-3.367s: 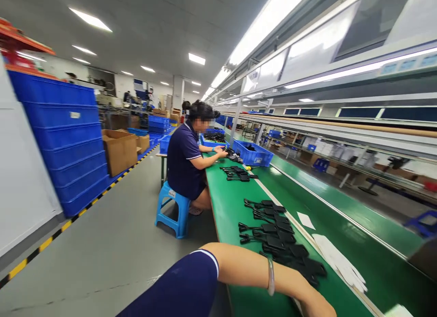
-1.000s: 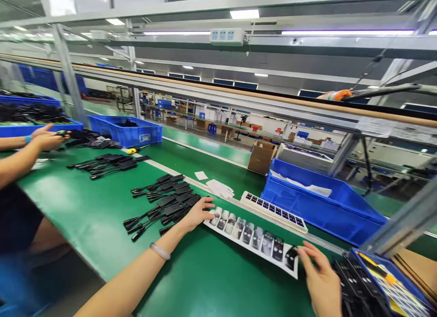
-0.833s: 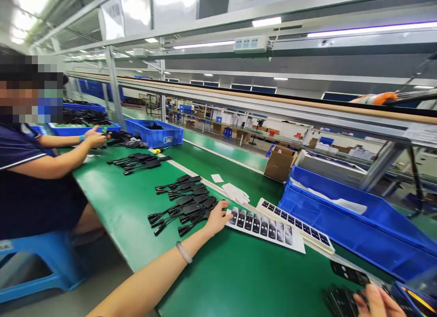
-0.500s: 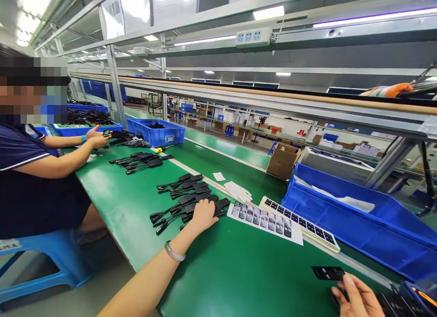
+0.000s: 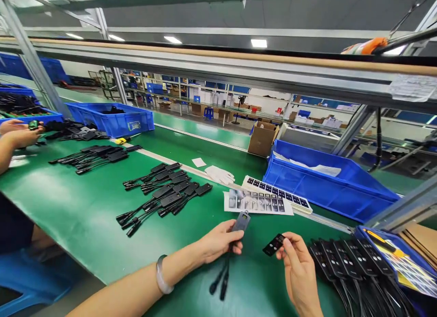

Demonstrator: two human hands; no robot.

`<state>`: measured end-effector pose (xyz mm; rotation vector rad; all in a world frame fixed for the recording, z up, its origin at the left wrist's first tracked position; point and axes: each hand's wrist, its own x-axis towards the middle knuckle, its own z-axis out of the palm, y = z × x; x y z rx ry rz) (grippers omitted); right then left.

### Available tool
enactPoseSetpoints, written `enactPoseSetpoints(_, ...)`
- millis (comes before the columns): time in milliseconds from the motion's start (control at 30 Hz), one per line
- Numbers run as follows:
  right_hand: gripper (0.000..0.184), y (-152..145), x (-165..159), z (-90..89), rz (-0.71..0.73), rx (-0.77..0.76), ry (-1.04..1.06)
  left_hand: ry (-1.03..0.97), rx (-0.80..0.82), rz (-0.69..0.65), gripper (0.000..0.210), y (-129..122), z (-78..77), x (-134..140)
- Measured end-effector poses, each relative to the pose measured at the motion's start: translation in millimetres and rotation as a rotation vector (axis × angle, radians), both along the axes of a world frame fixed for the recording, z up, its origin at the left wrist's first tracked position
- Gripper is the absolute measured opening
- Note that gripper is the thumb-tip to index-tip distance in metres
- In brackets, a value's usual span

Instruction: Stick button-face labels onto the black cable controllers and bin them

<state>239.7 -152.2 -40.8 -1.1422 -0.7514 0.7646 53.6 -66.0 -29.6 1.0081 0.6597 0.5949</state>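
My left hand (image 5: 218, 241) holds a dark controller unit (image 5: 241, 222) by its lower body, and its cables (image 5: 220, 280) hang below onto the green bench (image 5: 85, 208). My right hand (image 5: 297, 264) pinches a small black label sticker (image 5: 273, 244) close beside the unit. A sheet of printed labels (image 5: 256, 202) lies just beyond both hands. A batch of black cabled units (image 5: 164, 194) lies to the left of the sheet. More finished units (image 5: 351, 267) are piled at my right.
A blue bin (image 5: 327, 185) stands behind the label sheets, another blue bin (image 5: 112, 119) farther left. White gloves (image 5: 220, 174) lie by the conveyor belt. A co-worker's hands (image 5: 17, 133) work at the far left. A small tray with stickers (image 5: 399, 262) sits at the right edge.
My left hand has picked one unit from the batch and brought it toward me. My right hand has lifted a black label up beside it. My view has turned right.
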Motion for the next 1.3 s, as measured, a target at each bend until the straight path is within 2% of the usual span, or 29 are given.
enactPoseSetpoints(100, 0.028, -1, -3, -3.2, 0.012, -0.033, -0.02, -0.06, -0.146, -0.05, 0.043, -17, -9.0, 10)
enactPoseSetpoints(367, 0.025, -2, -17, -2.3, 0.06, -0.142, -0.207, -0.058, -0.123, -0.176, 0.059, -33, -5.7, 7)
enactPoseSetpoints(500, 0.023, -4, -24, 1.7, 0.059, -0.141, -0.286, -0.108, -0.138, -0.252, 0.058, -37, -8.1, 7)
enactPoseSetpoints(933, 0.024, -7, -27, 3.0, 0.089, -0.17, -0.269, -0.14, -0.154, -0.305, 0.054, -37, -10.2, 8)
enactPoseSetpoints(1067, 0.026, -7, -29, 1.1, 0.085, -0.183, -0.251, -0.165, -0.1, -0.311, 0.048, -38, -13.1, 7)
enactPoseSetpoints(1300, 0.025, -8, -30, 2.0, 0.043, -0.172, -0.263, -0.16, -0.049, -0.297, 0.049, -40, -14.9, 7)
